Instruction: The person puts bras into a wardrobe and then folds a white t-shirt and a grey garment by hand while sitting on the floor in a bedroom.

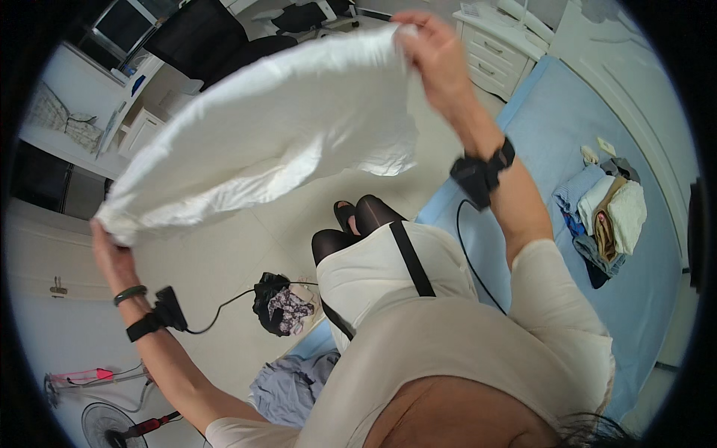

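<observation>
A white cloth [274, 112], perhaps a garment, is stretched out in the air before me. My left hand [115, 255] grips its lower-left corner, with the arm reaching far out to the side. At the opposite end, my right hand [434, 53] pinches the upper-right corner; this hand is slightly blurred. Between them the fabric sags and folds, and its bottom edge hangs above the tiled floor. Both wrists wear black strapped devices with cables. What exactly the cloth is, I cannot tell.
Folded clothes [602, 215] lie stacked on the blue bed [538, 134] to my right. A bag of patterned cloth [288, 308] stands on the floor. Grey-blue fabric [294, 386] lies beside me. Around are a fan [115, 428], a black office chair [196, 39] and a white nightstand [493, 53].
</observation>
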Tool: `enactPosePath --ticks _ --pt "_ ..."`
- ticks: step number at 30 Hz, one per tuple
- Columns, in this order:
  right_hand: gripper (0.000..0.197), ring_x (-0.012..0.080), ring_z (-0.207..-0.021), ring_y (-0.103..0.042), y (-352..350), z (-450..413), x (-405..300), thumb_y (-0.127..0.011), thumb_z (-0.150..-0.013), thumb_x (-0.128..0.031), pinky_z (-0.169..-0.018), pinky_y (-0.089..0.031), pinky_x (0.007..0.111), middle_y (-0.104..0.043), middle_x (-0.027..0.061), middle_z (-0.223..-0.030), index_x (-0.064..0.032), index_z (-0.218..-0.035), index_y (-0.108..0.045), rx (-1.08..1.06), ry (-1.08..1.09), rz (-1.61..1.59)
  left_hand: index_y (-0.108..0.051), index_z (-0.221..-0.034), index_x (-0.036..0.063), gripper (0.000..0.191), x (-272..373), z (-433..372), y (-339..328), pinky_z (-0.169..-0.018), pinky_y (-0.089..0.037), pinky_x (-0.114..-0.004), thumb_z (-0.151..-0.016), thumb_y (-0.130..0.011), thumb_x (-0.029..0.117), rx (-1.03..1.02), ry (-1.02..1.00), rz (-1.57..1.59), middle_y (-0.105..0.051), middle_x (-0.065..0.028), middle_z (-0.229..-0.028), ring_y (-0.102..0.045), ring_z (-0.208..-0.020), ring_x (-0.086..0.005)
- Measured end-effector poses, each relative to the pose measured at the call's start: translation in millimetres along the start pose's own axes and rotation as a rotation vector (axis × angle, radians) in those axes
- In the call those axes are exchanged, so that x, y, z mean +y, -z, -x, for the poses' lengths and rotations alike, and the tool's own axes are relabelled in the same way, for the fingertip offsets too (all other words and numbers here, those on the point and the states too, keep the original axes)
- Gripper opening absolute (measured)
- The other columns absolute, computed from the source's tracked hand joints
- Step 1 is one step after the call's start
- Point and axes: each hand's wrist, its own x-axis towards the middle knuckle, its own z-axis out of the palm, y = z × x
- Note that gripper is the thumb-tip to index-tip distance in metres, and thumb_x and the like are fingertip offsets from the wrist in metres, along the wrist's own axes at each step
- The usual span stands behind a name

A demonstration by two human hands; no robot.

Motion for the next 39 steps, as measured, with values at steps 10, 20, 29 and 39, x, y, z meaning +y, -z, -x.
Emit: enactPosePath --ticks 10,20,29,39 --pt "0.025 0.0148 -0.079 -0.059 -6 -17 89 -0.050 -0.083 -0.005 -0.068 -0.049 0.030 -0.064 0.0051 -0.091 -0.0015 -0.102 -0.065 -0.082 -0.589 -0.138 -0.058 -0.105 -0.0019 0.037 -59 16 -16 -0.077 -0.045 -0.032 -0.093 -0.052 0.032 0.175 0.069 -0.231 -0.061 -0.0083 -0.100 -0.057 -0.091 -0.0193" --pt "0.026 0.0116 -0.079 -0.058 7 -48 82 -0.049 -0.088 -0.010 -0.073 -0.047 0.029 -0.065 0.0038 -0.092 -0.0051 -0.108 -0.064 -0.152 -0.356 0.049 -0.058 -0.102 -0.0001 0.036 -22 3 5 -0.071 -0.045 -0.029 -0.089 -0.058 0.033 0.197 -0.024 -0.231 -0.060 -0.0050 -0.093 -0.056 -0.084 -0.0144" --pt "0.031 0.0096 -0.086 -0.055 42 24 21 -0.055 -0.083 -0.012 -0.075 -0.044 0.024 -0.062 0.0031 -0.097 -0.0054 -0.113 -0.059 -0.168 -0.401 0.088 -0.057 -0.096 0.0022 0.034 -66 89 33 -0.070 -0.044 -0.027 -0.094 -0.050 0.036 0.010 -0.053 -0.251 -0.060 -0.0039 -0.092 -0.056 -0.082 -0.0116" --pt "0.013 0.0052 -0.074 -0.053 116 237 49 -0.052 -0.082 -0.005 -0.069 -0.042 0.020 -0.061 -0.0007 -0.080 -0.0021 -0.090 -0.061 -0.364 -0.965 0.124 -0.057 -0.106 -0.0058 0.038 -225 321 101 -0.088 -0.046 -0.034 -0.094 -0.048 0.029 0.080 0.479 -0.097 -0.062 -0.0140 -0.102 -0.060 -0.095 -0.0215"
